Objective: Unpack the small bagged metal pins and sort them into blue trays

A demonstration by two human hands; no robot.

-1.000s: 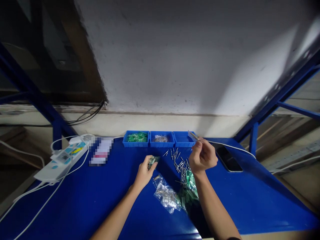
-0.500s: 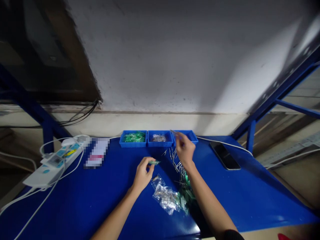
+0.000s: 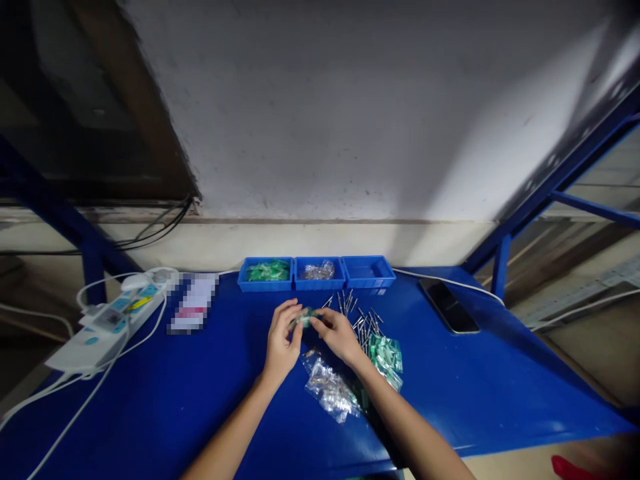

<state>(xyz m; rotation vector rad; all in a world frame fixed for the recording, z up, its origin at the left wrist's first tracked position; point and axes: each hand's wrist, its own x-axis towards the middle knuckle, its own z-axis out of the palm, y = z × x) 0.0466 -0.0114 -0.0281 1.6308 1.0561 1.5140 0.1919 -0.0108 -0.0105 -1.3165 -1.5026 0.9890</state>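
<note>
My left hand [image 3: 280, 343] and my right hand [image 3: 339, 333] meet over the blue table [image 3: 165, 400], both pinching a small green packet [image 3: 305, 316] between their fingertips. Several thin metal pins [image 3: 361, 317] lie scattered just right of the hands. A clear plastic bag [image 3: 327, 387] lies below the hands, and green packets [image 3: 386, 352] lie by my right forearm. Three blue trays stand at the back: the left tray [image 3: 265, 274] holds green pieces, the middle tray [image 3: 319, 273] holds clear pieces, the right tray [image 3: 369, 272] looks empty.
A dark phone [image 3: 449, 306] lies at the right with a white cable [image 3: 440, 281] behind it. A white power strip [image 3: 103, 323] with white cords sits at the left, next to a blurred card [image 3: 194, 303]. Blue frame posts stand at both sides.
My right hand has come back from the right tray, down and left, and joined my left hand on the green packet. The left hand has barely moved.
</note>
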